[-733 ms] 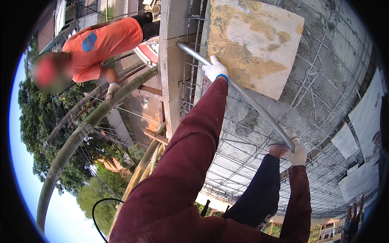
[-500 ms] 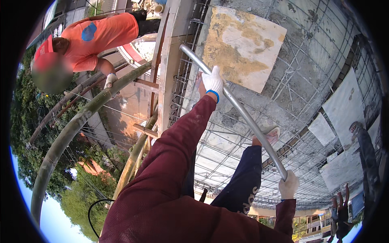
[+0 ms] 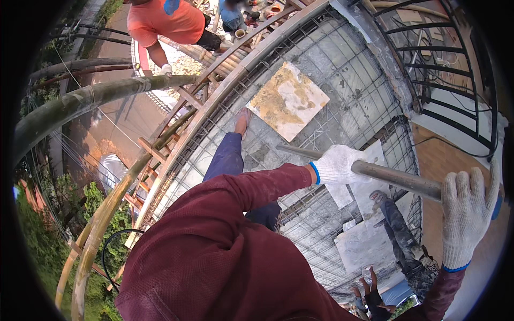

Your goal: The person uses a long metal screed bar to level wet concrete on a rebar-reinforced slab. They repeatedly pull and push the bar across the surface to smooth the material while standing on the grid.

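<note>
A long grey metal pipe (image 3: 399, 179) lies slanting across in front of me above the rebar mesh, its thin end over the mesh and its wide end at my right hand. My left hand (image 3: 340, 165), in a white knit glove with a blue cuff edge, is closed around the middle of the pipe. My right hand (image 3: 467, 216), gloved the same way, is at the pipe's near end with its fingers stretched out. The pipe's end disappears behind this hand, and a small blue patch (image 3: 497, 206) shows beyond it. The right thumb is hidden.
Under me spreads a rebar mesh (image 3: 369, 80) with a stained board (image 3: 289, 101) on it. A black metal railing (image 3: 436, 51) stands at the right. Bamboo poles (image 3: 101, 91) and the deck edge run along the left. A person in orange (image 3: 171, 24) touches a pole; other people are lower right.
The pipe has swung from a steep slant to a flatter one, farther right. Both my hands moved right; the right one rose and its fingers opened out. My view turned right.
</note>
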Tool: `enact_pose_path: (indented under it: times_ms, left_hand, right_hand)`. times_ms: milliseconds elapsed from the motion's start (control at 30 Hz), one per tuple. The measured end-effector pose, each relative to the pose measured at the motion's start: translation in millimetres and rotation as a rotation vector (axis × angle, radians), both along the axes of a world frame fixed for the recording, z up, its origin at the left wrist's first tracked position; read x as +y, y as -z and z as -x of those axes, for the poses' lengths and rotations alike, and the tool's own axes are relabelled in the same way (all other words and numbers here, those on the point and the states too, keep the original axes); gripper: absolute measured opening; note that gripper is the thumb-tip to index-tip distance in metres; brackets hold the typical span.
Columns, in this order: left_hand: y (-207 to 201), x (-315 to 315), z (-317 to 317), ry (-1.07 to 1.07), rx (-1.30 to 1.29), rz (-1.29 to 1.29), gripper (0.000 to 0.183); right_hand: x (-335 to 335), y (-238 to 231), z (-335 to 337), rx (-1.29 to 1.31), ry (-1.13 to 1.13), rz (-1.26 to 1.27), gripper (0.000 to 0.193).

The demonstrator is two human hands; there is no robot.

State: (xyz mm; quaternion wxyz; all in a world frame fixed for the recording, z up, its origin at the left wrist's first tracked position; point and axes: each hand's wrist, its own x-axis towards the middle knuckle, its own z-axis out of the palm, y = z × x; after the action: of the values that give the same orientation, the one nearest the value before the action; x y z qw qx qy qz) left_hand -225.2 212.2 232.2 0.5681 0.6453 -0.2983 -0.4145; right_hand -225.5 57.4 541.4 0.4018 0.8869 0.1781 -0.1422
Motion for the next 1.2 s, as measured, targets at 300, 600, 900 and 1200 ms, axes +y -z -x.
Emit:
enact_pose_path:
  times_ms: [300, 600, 900, 1200]
  left_hand:
    - [-8, 43, -2, -0.663, 1.272, 0.482, 0.039]
    - [47, 78, 7, -1.181, 2.013, 0.431, 0.032]
    - [82, 34, -75, -1.424, 2.081, 0.739, 0.03]
    - [146, -12, -225, -1.669, 1.853, 1.096, 0.025]
  right_hand:
    - [47, 141, 146, 0.344, 1.04, -0.909, 0.095]
    - [95, 50, 66, 0.481, 0.803, -0.472, 0.052]
    - [17, -9, -137, 0.34, 0.208, -0.023, 0.025]
    - [-24, 53, -356, 0.395, -0.121, -0.029, 0.023]
